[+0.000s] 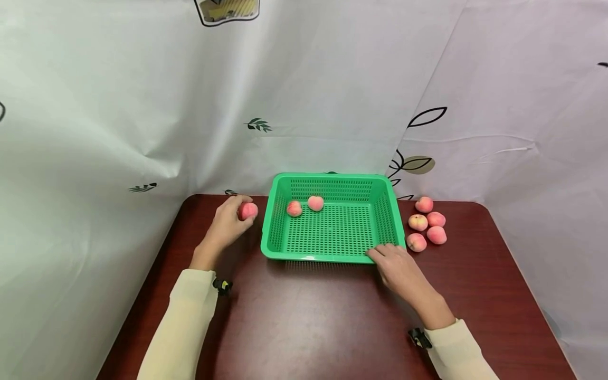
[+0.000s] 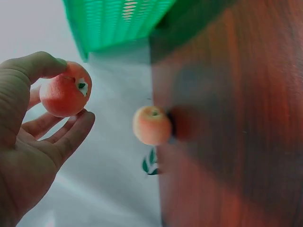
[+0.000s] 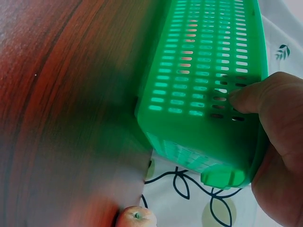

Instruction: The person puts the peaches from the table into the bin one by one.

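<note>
My left hand [image 1: 227, 224] pinches a pink-red peach [image 1: 248, 211] between thumb and fingers, left of the green plastic basket [image 1: 328, 258]. In the left wrist view this peach shows a small pale patch by its stem end. Another peach [image 2: 152, 126] sits on the table beyond that hand, hidden from the head view. With my right hand [image 1: 399, 269] I grip the basket's near rim by its right corner, the thumb [image 3: 246, 98] pressed on the outer wall. Inside the basket, toward its back left, lie a peach [image 1: 294, 208] and a second peach [image 1: 315, 203].
Several peaches [image 1: 436, 235] lie grouped on the dark red-brown table [image 1: 304, 327], just right of the basket. A white cloth [image 1: 332, 95] printed with leaves hangs behind the table and along both sides.
</note>
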The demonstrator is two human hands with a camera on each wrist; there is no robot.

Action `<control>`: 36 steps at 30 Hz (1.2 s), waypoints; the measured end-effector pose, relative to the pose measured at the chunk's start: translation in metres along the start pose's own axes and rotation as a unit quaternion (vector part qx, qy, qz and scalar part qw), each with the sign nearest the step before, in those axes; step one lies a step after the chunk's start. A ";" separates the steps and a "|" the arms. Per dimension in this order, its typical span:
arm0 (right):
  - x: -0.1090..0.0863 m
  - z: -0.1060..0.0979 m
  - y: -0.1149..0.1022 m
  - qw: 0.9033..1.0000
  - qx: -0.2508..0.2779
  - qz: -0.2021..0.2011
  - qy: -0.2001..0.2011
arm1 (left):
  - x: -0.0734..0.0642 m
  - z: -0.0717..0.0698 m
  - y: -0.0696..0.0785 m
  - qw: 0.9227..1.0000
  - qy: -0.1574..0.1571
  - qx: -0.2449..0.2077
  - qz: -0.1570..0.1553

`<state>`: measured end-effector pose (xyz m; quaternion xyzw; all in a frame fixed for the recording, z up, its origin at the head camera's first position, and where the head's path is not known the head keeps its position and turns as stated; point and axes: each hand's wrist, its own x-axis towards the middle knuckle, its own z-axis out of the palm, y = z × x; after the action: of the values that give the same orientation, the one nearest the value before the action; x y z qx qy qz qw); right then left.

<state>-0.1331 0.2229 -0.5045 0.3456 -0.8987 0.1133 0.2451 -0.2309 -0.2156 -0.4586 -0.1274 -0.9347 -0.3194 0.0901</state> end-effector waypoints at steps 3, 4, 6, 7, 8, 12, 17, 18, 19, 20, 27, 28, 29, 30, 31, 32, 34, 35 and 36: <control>0.000 0.000 0.000 1.000 0.001 0.001 -0.001 | 0.001 -0.003 0.007 1.000 0.013 -0.009 0.013; 0.000 0.000 0.000 1.000 0.001 0.002 -0.002 | 0.002 -0.004 0.010 1.000 0.016 -0.012 0.017; 0.000 0.000 0.000 1.000 0.000 0.004 -0.006 | 0.004 -0.005 0.015 0.999 0.020 -0.017 0.023; 0.000 0.000 0.000 1.000 -0.001 0.005 -0.007 | 0.005 -0.005 0.018 0.999 0.021 -0.020 0.026; 0.000 0.000 0.000 1.000 -0.001 0.006 -0.008 | 0.007 -0.005 0.022 0.999 0.020 -0.023 0.029; 0.000 0.000 0.001 1.000 -0.002 0.006 -0.008 | 0.014 -0.003 0.035 0.999 0.009 -0.027 0.035; 0.000 0.001 0.001 1.000 -0.003 0.004 -0.008 | 0.025 -0.001 0.047 0.998 -0.003 -0.013 0.058; 0.000 0.001 0.001 1.000 -0.003 0.005 -0.010 | 0.027 -0.001 0.049 0.998 -0.007 -0.010 0.064; 0.000 0.001 0.001 1.000 -0.003 0.006 -0.010 | 0.030 0.000 0.052 0.997 -0.011 -0.009 0.070; 0.000 0.001 0.001 1.000 -0.002 0.007 -0.011 | 0.033 0.000 0.055 0.997 -0.017 -0.007 0.073; -0.001 0.002 0.001 1.000 -0.003 0.010 -0.012 | 0.054 0.005 0.078 0.995 -0.073 0.008 0.072; -0.001 0.002 0.000 1.000 -0.003 0.010 -0.012 | 0.057 0.006 0.080 0.994 -0.081 0.011 0.071; -0.002 0.002 0.000 1.000 -0.003 0.009 -0.011 | 0.060 0.007 0.083 0.993 -0.089 0.014 0.070; -0.001 0.002 0.000 1.000 -0.004 0.008 -0.010 | 0.063 0.008 0.086 0.993 -0.095 0.016 0.071; -0.001 0.002 0.000 1.000 -0.004 0.008 -0.010 | 0.066 0.010 0.088 0.992 -0.102 0.016 0.071; -0.001 0.002 0.000 1.000 -0.005 0.008 -0.010 | 0.069 0.011 0.091 0.991 -0.108 0.016 0.072; -0.001 0.001 0.001 1.000 -0.005 0.007 -0.010 | 0.076 0.014 0.096 0.990 -0.120 0.015 0.073; -0.001 0.002 0.001 1.000 -0.005 0.007 -0.010 | 0.080 0.015 0.099 0.989 -0.128 0.015 0.073; -0.001 0.002 0.001 1.000 -0.004 0.007 -0.010 | 0.083 0.017 0.101 0.988 -0.134 0.015 0.075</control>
<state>-0.1336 0.2233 -0.5062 0.3396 -0.9038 0.1082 0.2367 -0.2815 -0.1126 -0.3932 -0.2372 -0.9308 -0.2780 -0.0109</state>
